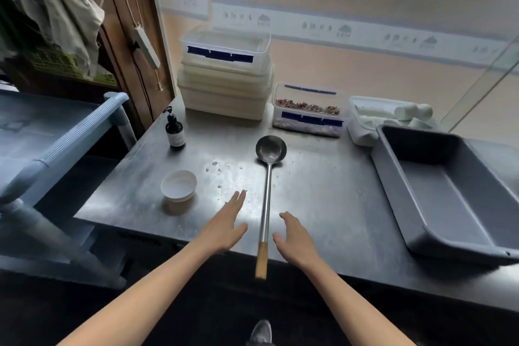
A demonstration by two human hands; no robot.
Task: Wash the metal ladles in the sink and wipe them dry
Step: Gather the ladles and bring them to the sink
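Note:
A metal ladle [268, 185] with a wooden handle end lies on the steel counter [323, 205], bowl facing up at the far end, handle tip sticking out over the front edge. My left hand [226, 225] hovers just left of the shaft, fingers stretched and apart. On the other side of the shaft, my right hand [295, 236] is open with curled fingers. Neither hand touches the ladle. No sink is in view.
A white bowl [179, 185] and a dark pump bottle [174, 129] stand on the counter's left. Stacked plastic boxes [224, 78] and a box of dried bits [309, 109] line the back. A grey tub [449, 194] sits at the right. A blue cart [56, 135] stands left.

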